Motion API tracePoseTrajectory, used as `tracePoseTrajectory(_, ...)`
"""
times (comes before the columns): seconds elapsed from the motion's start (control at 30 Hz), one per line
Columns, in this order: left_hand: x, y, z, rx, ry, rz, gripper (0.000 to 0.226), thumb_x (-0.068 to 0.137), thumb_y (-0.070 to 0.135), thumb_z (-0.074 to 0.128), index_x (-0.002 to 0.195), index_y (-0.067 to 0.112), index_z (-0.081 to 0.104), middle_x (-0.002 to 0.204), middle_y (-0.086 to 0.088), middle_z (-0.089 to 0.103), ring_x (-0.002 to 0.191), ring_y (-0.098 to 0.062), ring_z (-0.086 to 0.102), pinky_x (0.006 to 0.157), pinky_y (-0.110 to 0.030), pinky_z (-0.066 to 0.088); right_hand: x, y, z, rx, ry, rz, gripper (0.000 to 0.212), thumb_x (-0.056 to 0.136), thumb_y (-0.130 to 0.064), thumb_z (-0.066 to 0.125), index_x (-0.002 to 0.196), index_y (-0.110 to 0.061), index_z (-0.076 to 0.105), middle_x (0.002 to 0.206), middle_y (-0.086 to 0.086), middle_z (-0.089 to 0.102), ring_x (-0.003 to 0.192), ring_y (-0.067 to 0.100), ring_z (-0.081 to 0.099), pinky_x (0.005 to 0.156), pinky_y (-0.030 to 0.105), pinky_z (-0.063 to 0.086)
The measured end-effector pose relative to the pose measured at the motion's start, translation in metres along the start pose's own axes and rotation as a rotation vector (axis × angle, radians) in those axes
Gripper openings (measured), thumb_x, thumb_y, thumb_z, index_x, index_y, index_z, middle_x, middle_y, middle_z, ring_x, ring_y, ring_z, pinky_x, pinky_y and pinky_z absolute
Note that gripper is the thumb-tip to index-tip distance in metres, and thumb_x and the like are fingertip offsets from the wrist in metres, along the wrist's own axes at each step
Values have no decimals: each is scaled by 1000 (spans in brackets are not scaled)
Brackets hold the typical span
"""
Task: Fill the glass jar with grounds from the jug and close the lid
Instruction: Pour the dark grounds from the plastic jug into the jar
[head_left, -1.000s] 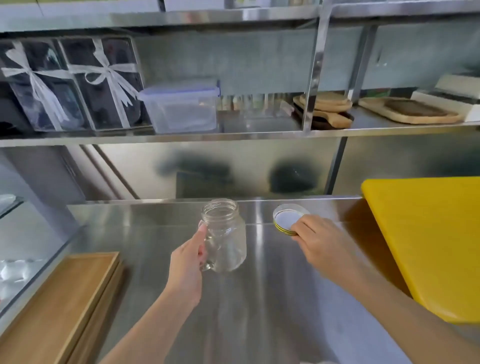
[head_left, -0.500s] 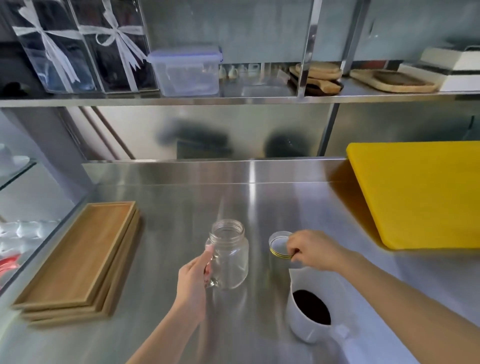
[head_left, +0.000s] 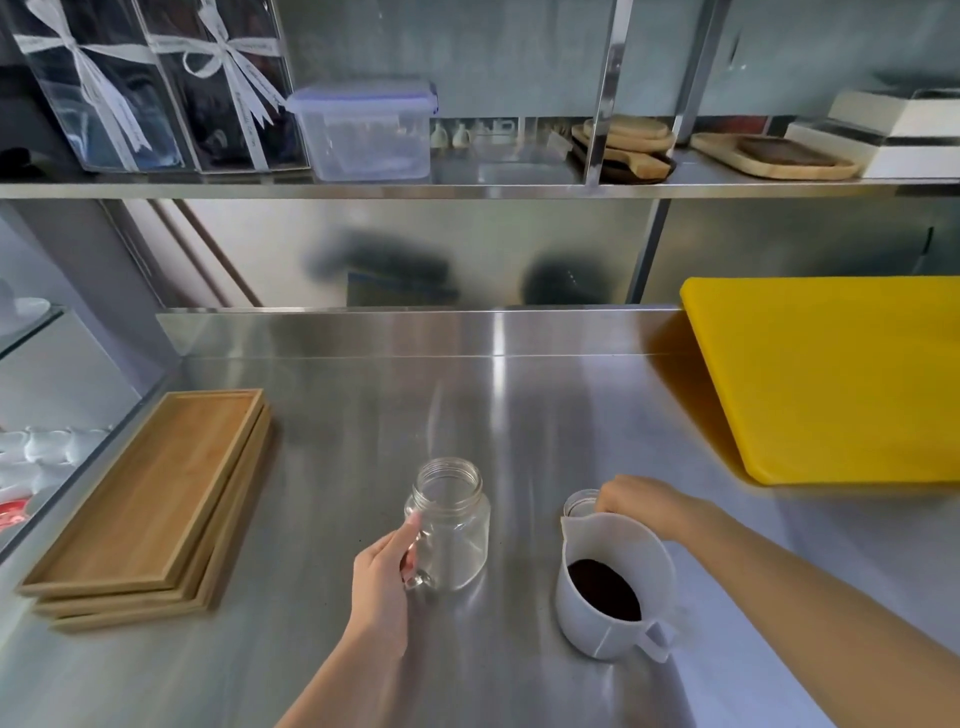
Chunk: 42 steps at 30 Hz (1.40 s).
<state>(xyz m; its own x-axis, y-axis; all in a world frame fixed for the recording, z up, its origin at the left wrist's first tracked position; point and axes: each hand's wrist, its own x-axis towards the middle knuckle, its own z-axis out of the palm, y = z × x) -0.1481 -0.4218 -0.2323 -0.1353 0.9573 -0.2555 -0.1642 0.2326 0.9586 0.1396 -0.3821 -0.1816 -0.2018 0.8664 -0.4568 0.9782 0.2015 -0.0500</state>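
An empty glass jar (head_left: 453, 525) with a handle stands upright and uncovered on the steel counter (head_left: 498, 415). My left hand (head_left: 383, 582) grips its handle from the left. To the right stands a white plastic jug (head_left: 615, 587) with dark grounds in its bottom, spout pointing away from me. Just behind the jug's spout lies the jar's round lid (head_left: 579, 501), partly hidden by the jug. My right hand (head_left: 636, 501) rests on the lid with fingers curled over its edge.
A stack of wooden trays (head_left: 150, 504) lies at the left. A yellow cutting board (head_left: 831, 374) covers the right rear of the counter. A steel shelf (head_left: 467, 189) above holds gift boxes, a plastic container and wooden boards. A glass panel borders the far left.
The view has tilted down, bringing the jug fully into sight. My right hand, on the lid, has shifted it rightward behind the jug's spout. My left hand stays on the jar's handle.
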Motion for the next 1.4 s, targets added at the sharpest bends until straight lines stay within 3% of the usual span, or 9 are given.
tracePoseTrajectory(0.13,2,-8,-3,-17,-47,-24,51,78,41,61,43,19,31,49,3,25,49,-13,26,61,-35,20,-2,0,17,22,-55,-9,15,89,-29,45,75,-30,48,75,-1,45,72,24,47,60,31,37)
tracePoseTrajectory(0.2,4,-11,-6,-2,-54,-57,51,72,50,60,42,19,32,49,2,25,50,-14,26,64,-36,20,-6,1,22,83,-31,-33,15,89,-32,45,75,-37,44,81,-1,52,74,22,49,62,33,38)
tracePoseTrajectory(0.5,4,-13,-1,88,-93,-30,61,63,65,58,42,19,25,47,3,23,49,-13,26,66,-38,19,-30,14,27,238,272,3,15,87,-28,59,99,-20,63,100,1,62,86,17,55,71,29,49)
tracePoseTrajectory(0.7,-3,-19,-3,110,-95,-51,61,64,67,58,45,20,23,48,5,23,55,-16,23,71,-40,15,-83,7,35,922,538,139,18,85,-22,62,67,-22,62,71,0,65,70,16,58,63,25,47)
tracePoseTrajectory(0.87,-10,-22,0,86,-122,-53,58,64,64,60,43,22,24,46,6,23,50,-14,26,70,-38,20,-121,-10,46,1423,543,130,38,70,-45,67,62,-9,62,61,1,65,65,14,59,64,25,53)
tracePoseTrajectory(0.97,-12,-24,2,79,-138,-46,56,65,62,60,42,24,26,44,8,24,47,-11,27,66,-36,21,-134,-17,53,1438,430,94,40,58,-45,74,70,-9,63,64,-2,64,64,9,59,64,22,50)
tracePoseTrajectory(1.1,-16,-26,3,107,-131,-29,57,66,63,58,39,25,26,43,8,25,46,-12,28,66,-36,22,-141,-24,69,1306,433,94,28,66,-21,81,80,-9,60,76,-2,64,75,12,60,69,23,48)
tracePoseTrajectory(1.3,-27,-26,5,159,-135,-20,60,66,65,55,41,22,22,46,5,24,48,-13,27,66,-37,20,-137,-31,84,1341,464,158,16,76,-16,73,73,-5,62,69,-3,61,66,4,54,66,14,40)
tracePoseTrajectory(1.4,-35,-26,5,189,-141,-13,61,68,65,54,41,21,22,46,5,24,47,-13,27,65,-37,21,-136,-34,87,1454,504,182,17,81,-12,67,67,-6,60,66,0,57,69,14,50,71,27,40)
